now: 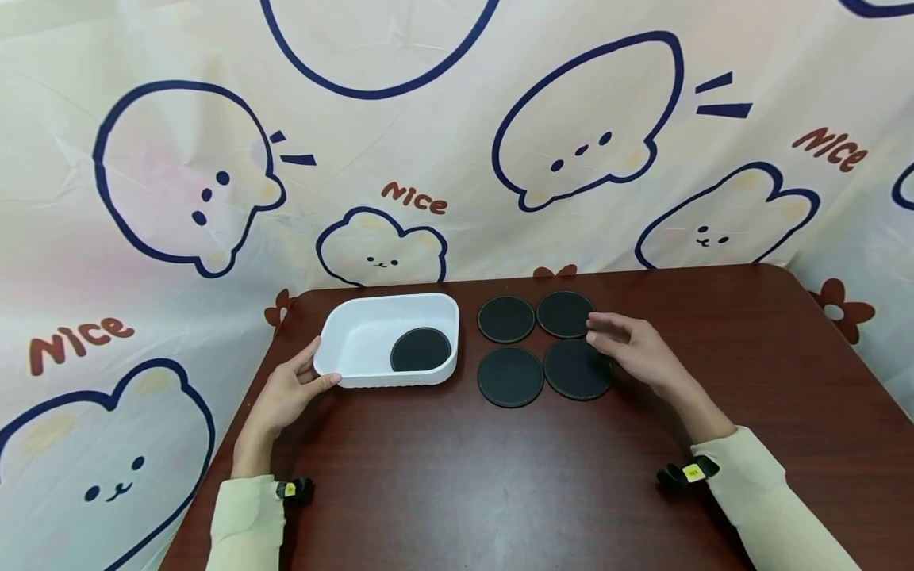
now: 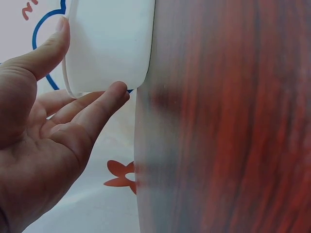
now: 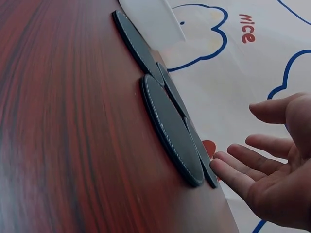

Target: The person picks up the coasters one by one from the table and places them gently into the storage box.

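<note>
My left hand holds the left end of a white plastic bin, its thumb at the front corner and the other fingers along the end wall. In the left wrist view the thumb lies along the bin's edge. One round black coaster lies inside the bin, toward its right end. To the bin's right, several more sit flat in two rows. My right hand, fingers extended and holding nothing, hovers beside the back right coaster and the front right coaster. Stitching shows on the nearest coaster's edge in the right wrist view.
Closest to the bin are the back left coaster and the front left coaster. All stand on a dark brown wooden table. A printed cloth with cartoon bears hangs right behind the table's back edge.
</note>
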Demonstrator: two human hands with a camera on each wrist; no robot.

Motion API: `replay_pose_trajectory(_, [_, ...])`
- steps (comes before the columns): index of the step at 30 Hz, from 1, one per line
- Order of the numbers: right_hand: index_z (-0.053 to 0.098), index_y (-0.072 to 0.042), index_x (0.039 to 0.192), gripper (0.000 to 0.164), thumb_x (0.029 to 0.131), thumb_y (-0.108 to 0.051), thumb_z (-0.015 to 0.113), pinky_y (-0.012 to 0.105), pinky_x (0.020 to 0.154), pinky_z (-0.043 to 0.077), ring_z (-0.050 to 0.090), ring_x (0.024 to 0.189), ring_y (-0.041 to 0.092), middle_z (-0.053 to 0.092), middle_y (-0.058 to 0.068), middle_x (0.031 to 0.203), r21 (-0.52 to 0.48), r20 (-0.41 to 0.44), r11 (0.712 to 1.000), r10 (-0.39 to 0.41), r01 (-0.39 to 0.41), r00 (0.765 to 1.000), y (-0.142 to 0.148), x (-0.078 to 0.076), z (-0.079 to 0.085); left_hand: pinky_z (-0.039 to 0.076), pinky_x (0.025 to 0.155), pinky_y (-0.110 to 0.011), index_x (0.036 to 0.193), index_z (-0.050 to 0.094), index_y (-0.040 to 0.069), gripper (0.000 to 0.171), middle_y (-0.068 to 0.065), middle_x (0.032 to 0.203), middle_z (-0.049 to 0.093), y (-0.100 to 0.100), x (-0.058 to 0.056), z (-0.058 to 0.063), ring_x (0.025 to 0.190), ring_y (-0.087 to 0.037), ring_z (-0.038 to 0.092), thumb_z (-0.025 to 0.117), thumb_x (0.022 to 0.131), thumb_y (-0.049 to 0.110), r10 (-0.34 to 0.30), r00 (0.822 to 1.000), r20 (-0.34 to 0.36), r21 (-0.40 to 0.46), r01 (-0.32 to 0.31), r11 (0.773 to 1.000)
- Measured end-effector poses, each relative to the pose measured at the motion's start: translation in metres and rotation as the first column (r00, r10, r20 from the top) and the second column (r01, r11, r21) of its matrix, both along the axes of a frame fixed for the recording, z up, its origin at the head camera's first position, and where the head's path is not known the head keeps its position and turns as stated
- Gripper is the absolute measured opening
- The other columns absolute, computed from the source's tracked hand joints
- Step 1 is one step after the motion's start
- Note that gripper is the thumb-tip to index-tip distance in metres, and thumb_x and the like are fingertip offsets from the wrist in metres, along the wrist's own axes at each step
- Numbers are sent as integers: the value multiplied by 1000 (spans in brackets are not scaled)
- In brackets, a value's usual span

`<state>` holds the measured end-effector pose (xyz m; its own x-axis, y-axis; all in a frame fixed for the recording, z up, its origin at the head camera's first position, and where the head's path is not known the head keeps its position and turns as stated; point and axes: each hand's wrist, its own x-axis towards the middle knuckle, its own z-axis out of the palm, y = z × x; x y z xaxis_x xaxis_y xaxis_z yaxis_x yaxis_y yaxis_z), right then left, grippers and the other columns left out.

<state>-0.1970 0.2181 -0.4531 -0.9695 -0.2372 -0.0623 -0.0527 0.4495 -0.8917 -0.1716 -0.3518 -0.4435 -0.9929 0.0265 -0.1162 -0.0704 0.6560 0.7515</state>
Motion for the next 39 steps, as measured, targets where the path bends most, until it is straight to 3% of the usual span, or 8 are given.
replay_pose_trajectory(2, [46, -4, 161, 63, 110, -37, 62, 29, 106, 58, 58, 144, 41, 55, 23, 160, 30, -7, 1000, -11, 11, 1000, 3, 1, 0, 49, 110, -48, 172, 18, 14, 94, -24, 173, 31, 0, 0, 0, 147, -42, 54, 77, 101, 31, 1, 1000, 3, -2, -1, 1000])
replay_pose_trajectory(8, [47, -5, 161, 65, 110, -41, 63, 63, 116, 49, 55, 146, 45, 54, 23, 160, 94, -36, 995, -25, 28, 999, 9, 2, -2, 48, 110, -48, 173, 17, 14, 94, -24, 173, 31, 0, 0, 0, 148, -42, 53, 77, 102, 31, -1, 1000, 8, -1, 1, 1000])
replay_pose_trajectory(19, [41, -6, 165, 76, 107, -50, 64, 67, 122, 41, 45, 154, 47, 46, 24, 167, 212, -47, 977, 12, -2, 999, 18, 2, -4, 48, 110, -48, 173, 16, 15, 94, -25, 173, 30, 0, 1, 1, 148, -42, 53, 76, 102, 30, -1, 1000, 14, 8, 1, 1000])
replay_pose_trajectory(39, [39, 0, 165, 79, 106, -43, 68, 74, 121, 35, 36, 155, 56, 34, 36, 168, 409, -108, 905, 171, -114, 979, 9, 6, -18, 47, 111, -49, 173, 17, 13, 93, -26, 172, 33, 0, 1, 0, 147, -43, 54, 76, 102, 30, -3, 1000, 6, 7, 3, 1000])
